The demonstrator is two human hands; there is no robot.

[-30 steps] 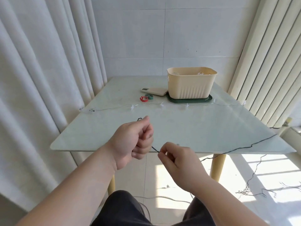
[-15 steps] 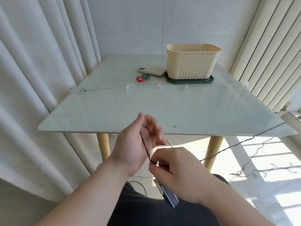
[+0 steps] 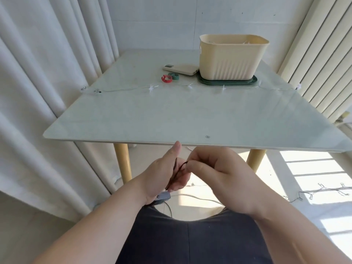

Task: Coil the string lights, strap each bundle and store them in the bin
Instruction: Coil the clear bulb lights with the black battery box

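String-light wire (image 3: 175, 166) in curled left hand (image 3: 162, 178) and fingertip pinch of right hand (image 3: 219, 176); pale strands (image 3: 245, 42) inside cream bin (image 3: 228, 61).

Both hands sit below the table (image 3: 171, 119) near edge. My right hand (image 3: 215, 174) pinches the dark wire (image 3: 176, 168); my left hand (image 3: 163, 176) grips strands of it, grey plug (image 3: 164, 195) at the palm heel. On top: light string (image 3: 190, 85) stretched across, red strap (image 3: 166, 78), green strap (image 3: 173, 76), bin (image 3: 230, 58) on a green lid (image 3: 228, 83).
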